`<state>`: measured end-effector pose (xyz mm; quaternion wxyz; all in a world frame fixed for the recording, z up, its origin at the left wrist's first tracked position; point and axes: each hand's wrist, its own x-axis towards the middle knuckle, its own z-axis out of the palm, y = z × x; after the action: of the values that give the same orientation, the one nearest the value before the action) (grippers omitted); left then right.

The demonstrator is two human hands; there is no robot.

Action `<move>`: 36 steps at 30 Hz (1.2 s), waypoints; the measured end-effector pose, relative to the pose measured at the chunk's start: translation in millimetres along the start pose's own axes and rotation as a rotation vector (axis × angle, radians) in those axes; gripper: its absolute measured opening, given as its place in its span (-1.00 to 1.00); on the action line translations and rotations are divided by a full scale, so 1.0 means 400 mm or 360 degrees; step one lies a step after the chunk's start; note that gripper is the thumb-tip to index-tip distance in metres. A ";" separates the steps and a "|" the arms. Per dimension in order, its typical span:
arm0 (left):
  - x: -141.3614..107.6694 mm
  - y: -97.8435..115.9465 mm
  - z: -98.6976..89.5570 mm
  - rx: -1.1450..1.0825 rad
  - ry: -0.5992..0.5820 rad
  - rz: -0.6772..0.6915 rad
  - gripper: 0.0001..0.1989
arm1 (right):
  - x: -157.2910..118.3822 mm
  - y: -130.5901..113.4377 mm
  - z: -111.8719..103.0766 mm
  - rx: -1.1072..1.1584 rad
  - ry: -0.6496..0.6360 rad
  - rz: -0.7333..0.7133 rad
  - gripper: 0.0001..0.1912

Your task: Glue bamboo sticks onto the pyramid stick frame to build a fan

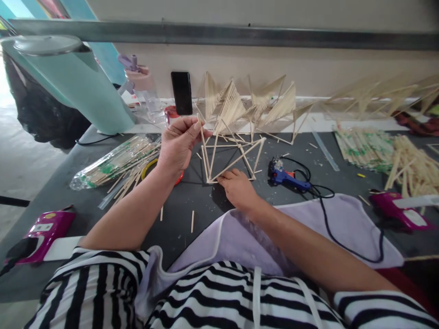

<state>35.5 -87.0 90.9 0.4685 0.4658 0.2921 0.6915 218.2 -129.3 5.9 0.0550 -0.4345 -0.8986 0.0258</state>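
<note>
An open frame of thin wooden sticks [237,161] stands on the dark table in front of me, with crossing diagonals. At its upper left, my left hand [176,141] pinches the top of a slanting wooden stick [205,153] between thumb and fingers. This stick reaches down to the frame's near left corner. Low at the front, my right hand [240,189] has its fingers closed on the frame's bottom stick; its fingertips are partly hidden. Right of the frame lies a blue hot glue gun [290,180] with a black cord.
Fan-shaped stick structures [229,109] stand along the wall beside a phone [181,93]. Stick packs [363,148] and loose sticks [414,160] lie right; another bagged bundle [113,162] lies left. A teal pitcher [82,87], magenta power strips [51,230] and a lilac towel [308,219] surround the workspace.
</note>
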 end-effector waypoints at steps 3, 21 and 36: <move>-0.019 -0.006 0.016 -0.0034 -0.0026 0.0061 -0.83 | -0.007 0.008 -0.003 -0.0026 0.0003 -0.0034 -0.65; 0.030 0.267 -0.094 0.0487 -0.0214 0.0731 -0.87 | -0.062 -0.032 -0.096 0.0034 0.0066 -0.0041 -0.69; -0.025 0.291 -0.064 0.1078 -0.0245 0.0794 -0.88 | 0.376 -0.297 -0.023 0.0756 -0.0234 0.0293 -0.49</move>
<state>-30.5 -141.0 175.0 0.1279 0.7001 0.3452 0.6119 34.2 -85.1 37.5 0.0874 -0.4863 -0.8257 0.2723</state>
